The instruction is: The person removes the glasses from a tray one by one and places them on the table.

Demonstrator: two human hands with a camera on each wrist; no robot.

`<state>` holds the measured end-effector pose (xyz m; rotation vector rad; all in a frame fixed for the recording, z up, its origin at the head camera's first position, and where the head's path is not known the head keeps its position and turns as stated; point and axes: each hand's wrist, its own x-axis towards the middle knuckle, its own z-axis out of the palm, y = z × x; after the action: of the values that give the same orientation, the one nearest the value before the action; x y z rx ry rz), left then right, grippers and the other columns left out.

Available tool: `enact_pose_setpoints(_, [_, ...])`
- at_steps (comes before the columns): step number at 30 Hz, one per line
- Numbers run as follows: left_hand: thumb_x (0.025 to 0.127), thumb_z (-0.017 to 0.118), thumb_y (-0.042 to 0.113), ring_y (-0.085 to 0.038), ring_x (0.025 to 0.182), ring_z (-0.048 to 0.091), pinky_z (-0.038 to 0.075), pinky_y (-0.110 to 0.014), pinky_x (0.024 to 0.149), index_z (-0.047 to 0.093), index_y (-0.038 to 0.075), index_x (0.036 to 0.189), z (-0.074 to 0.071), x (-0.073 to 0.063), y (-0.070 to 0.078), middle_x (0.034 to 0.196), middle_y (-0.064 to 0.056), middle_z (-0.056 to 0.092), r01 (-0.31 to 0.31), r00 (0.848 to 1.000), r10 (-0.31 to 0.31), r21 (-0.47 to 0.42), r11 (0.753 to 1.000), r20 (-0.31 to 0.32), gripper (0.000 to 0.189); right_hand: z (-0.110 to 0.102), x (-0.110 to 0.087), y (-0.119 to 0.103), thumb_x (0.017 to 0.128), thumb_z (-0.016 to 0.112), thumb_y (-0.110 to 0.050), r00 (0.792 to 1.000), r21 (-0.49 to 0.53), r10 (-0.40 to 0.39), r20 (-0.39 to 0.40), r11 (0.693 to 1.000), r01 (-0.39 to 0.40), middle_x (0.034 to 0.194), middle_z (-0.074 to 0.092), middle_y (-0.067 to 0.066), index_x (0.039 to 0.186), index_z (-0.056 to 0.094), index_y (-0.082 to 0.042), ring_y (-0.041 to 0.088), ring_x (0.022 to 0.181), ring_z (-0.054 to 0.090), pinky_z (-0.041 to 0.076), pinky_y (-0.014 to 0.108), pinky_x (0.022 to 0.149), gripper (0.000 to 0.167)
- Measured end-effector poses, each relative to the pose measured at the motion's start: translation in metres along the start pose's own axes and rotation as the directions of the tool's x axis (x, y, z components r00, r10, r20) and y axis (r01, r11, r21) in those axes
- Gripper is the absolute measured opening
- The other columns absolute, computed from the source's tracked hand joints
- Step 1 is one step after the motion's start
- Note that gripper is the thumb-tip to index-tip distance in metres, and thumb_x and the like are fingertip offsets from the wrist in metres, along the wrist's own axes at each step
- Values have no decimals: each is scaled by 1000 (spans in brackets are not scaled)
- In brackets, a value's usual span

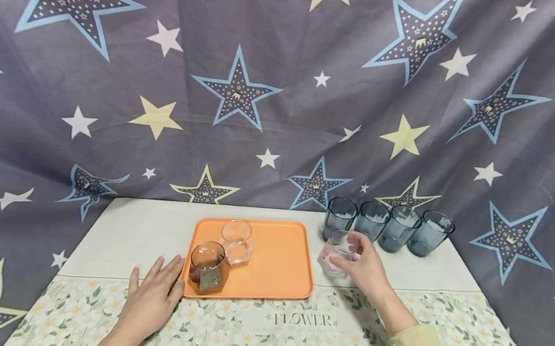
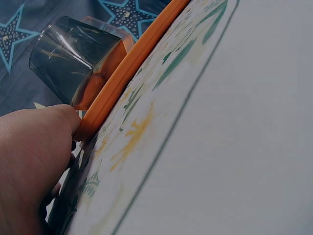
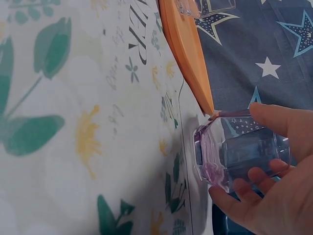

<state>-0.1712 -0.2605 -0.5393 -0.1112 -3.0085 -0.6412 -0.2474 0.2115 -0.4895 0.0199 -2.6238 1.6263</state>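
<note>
Pinching a clear glass (image 1: 339, 245) between thumb and fingers, right grip (image 1: 368, 268) spanned its width, just right of the orange tray (image 1: 273, 258); left grip (image 1: 150, 298) lay loose, fingers extended, touching tray's left edge.

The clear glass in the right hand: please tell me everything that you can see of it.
The clear glass looks like glass or plastic, with a round rim and faceted, pinkish base. Roughly upright, it is right of the orange tray, gripped by the right hand; contact with the table is unclear.
</note>
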Motion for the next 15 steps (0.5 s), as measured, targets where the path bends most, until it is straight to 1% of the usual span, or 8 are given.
enact_pose_setpoints(6, [119,47,34,-49,163,27,-4,-80,125,48,5,167,0,0,0,172,-14,46,-7,1000,7,-2,1000,-3,56,-1,0,2,96,90,-17,1000,-6,1,8,1000,-1,156,50,25,162,41,3,41,143,48,42,58,123,85])
enact_pose_setpoints(15, [119,48,34,-49,163,27,-4,-79,125,48,5,167,-1,0,1,172,-14,46,-10,1000,10,-4,1000,-6,56,-3,0,2,98,88,-16,999,-16,-17,31,1000,18,157,47,27,161,38,5,43,145,46,41,60,123,83])
